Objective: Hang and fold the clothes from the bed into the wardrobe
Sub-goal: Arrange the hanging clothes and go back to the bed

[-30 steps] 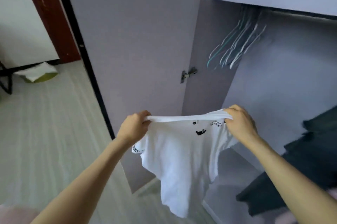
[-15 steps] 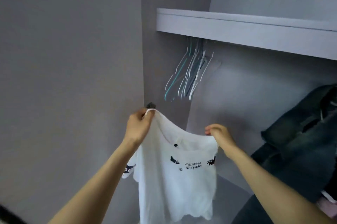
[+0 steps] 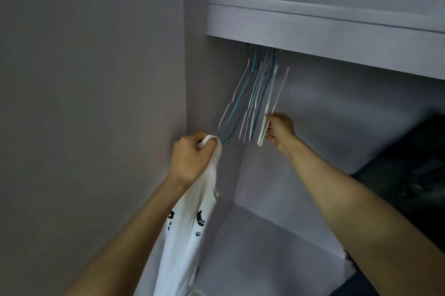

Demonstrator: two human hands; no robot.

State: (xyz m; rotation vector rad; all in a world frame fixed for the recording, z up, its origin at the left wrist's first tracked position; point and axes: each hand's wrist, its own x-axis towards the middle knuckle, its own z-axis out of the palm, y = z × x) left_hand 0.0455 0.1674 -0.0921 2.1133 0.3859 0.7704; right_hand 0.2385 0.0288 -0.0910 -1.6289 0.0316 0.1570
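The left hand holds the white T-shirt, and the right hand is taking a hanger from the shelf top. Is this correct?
Not quite. In the head view, the hangers hang under the shelf, not on top of it. The right hand pinches the lower end of one white hanger there. The rest is right: the left hand grips the white T-shirt.

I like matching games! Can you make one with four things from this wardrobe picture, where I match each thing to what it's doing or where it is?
Things:
1. shirt
2. hangers
3. left hand
4. right hand

States:
A. hanging in a bunch under the shelf
B. white, dangling down from a fist
C. pinching the lower end of a white hanger
D. gripping the shirt's collar

Pairs: 1-B, 2-A, 3-D, 4-C
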